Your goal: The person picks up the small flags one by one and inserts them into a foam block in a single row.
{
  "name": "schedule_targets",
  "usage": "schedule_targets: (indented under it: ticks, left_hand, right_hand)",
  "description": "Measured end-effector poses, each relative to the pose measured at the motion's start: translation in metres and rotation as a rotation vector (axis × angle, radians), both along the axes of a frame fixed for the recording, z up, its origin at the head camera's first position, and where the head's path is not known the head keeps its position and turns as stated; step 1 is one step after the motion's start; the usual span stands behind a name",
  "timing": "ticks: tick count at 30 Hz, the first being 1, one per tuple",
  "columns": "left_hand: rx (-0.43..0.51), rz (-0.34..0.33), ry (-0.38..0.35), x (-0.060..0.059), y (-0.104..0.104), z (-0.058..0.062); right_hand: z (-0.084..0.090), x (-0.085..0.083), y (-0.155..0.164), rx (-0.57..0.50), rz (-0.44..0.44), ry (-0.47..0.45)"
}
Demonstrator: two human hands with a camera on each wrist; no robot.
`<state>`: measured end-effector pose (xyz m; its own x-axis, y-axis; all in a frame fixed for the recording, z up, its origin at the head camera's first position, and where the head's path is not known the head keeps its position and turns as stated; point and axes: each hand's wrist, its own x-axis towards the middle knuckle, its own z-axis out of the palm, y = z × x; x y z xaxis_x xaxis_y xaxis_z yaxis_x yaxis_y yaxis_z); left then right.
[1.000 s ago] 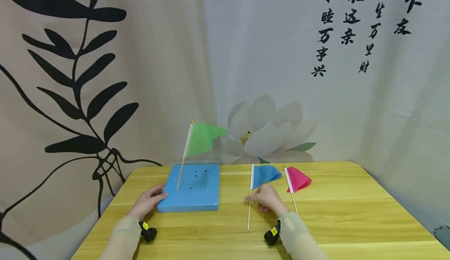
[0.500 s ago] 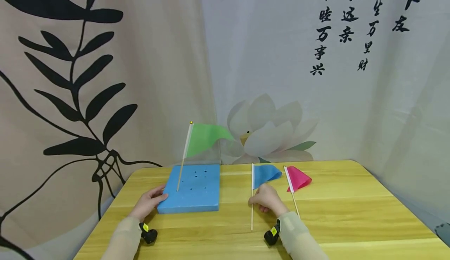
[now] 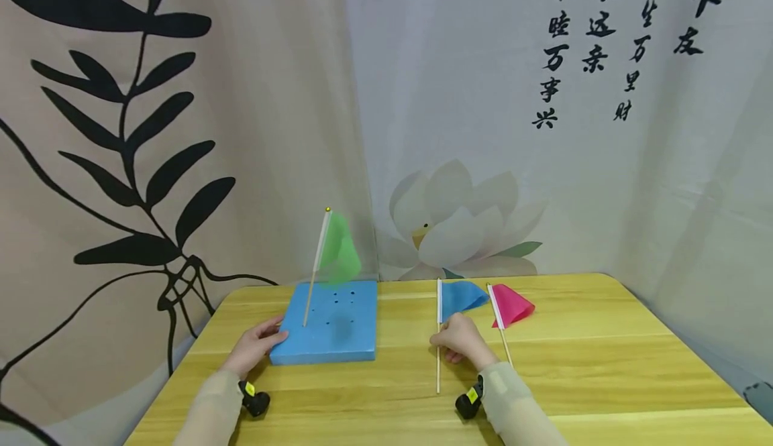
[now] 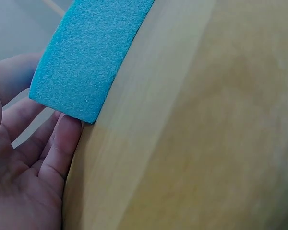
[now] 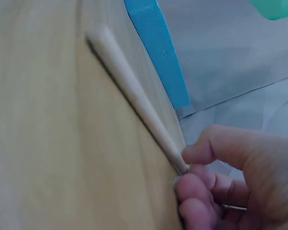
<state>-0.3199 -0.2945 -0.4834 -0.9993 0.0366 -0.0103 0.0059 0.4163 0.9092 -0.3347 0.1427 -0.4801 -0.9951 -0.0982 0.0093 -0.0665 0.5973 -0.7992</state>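
Observation:
A blue foam block (image 3: 331,322) with several holes lies on the yellow wooden table (image 3: 604,379). A green flag (image 3: 335,248) on a thin stick stands planted in it near its left side. My left hand (image 3: 256,347) rests against the block's near left corner (image 4: 81,72), fingers straight. My right hand (image 3: 461,342) pinches the wooden stick (image 5: 134,98) of a blue flag (image 3: 461,296) that lies on the table right of the block. A pink flag (image 3: 510,306) lies just beyond my right hand.
Printed curtains hang close behind the table: black leaves on the left, a lotus flower in the middle, dark calligraphy at the upper right. The table's rounded far corners and right edge are in view.
The blue flag's stick has swung a little to the right under my right hand. The green flag's cloth has folded in towards its stick. My left hand has stayed on the block.

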Motion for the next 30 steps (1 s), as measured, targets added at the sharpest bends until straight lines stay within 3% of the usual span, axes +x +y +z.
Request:
schedule_targets:
  ticks: [15,24,27,30]
  left_hand:
    - [-0.008,-0.002,0.005,-0.001,0.002,-0.001]
    - [-0.010,0.005,0.006,0.000,0.003,0.001]
    - [-0.010,0.004,0.006,0.000,0.002,0.001]
    - [-0.014,0.009,0.007,0.000,0.001,0.001]
  right_hand:
    - [-0.003,0.002,0.000,0.013,-0.041,0.021]
    - [0.002,-0.001,0.007,-0.062,-0.033,-0.069]
    - [0.003,-0.003,0.010,-0.133,-0.014,-0.100]
    - [0.002,-0.005,0.014,-0.270,0.035,-0.170]
